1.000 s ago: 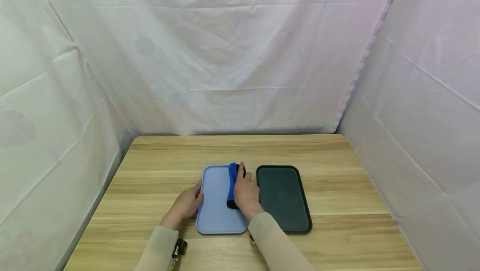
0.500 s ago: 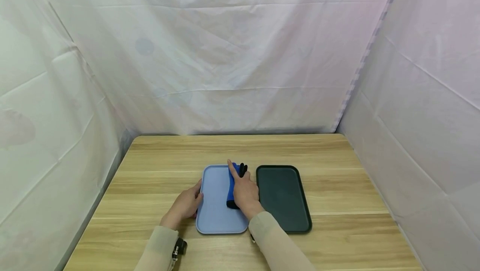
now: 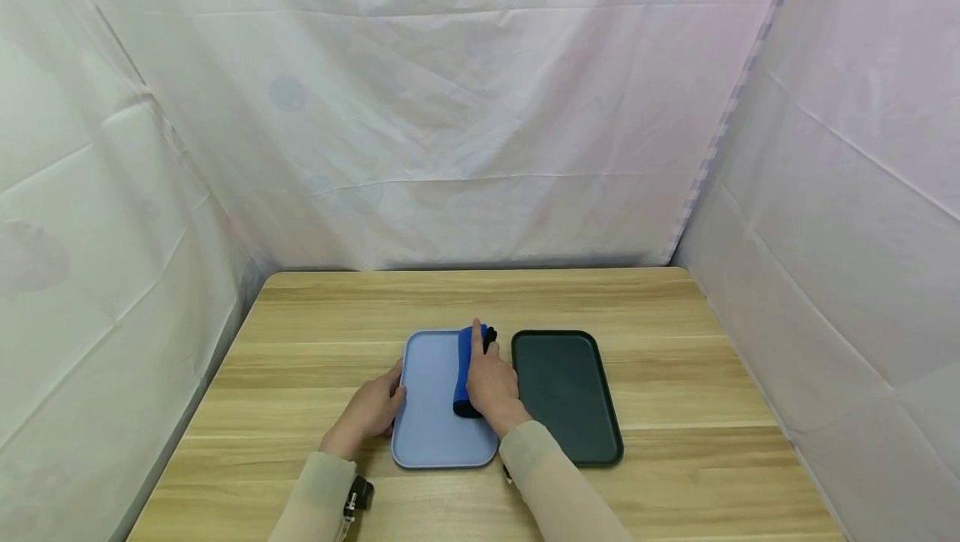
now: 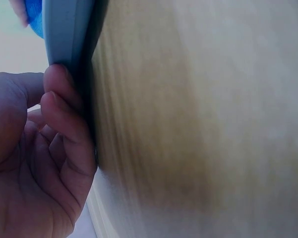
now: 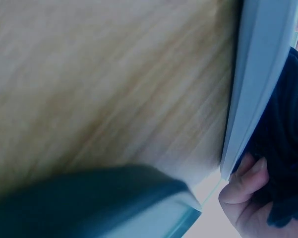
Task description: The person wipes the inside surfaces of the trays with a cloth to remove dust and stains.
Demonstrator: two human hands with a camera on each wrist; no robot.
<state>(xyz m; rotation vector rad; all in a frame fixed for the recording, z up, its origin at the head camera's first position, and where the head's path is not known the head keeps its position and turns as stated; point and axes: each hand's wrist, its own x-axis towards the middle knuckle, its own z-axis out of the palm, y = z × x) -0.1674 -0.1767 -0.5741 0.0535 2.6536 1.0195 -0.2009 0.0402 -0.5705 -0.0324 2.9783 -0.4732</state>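
Left hand (image 3: 371, 406) is gripping the light-blue tray (image 3: 431, 442) by its left rim, likely steadying it; right hand (image 3: 492, 382), index extended, others curled, is holding the blue-black cloth (image 3: 463, 375) against the tray's right side.

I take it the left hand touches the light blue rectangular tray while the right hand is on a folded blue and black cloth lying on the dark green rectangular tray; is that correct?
Not quite: the head view shows the blue and black cloth on the light blue tray, not the dark green tray; the rest holds.
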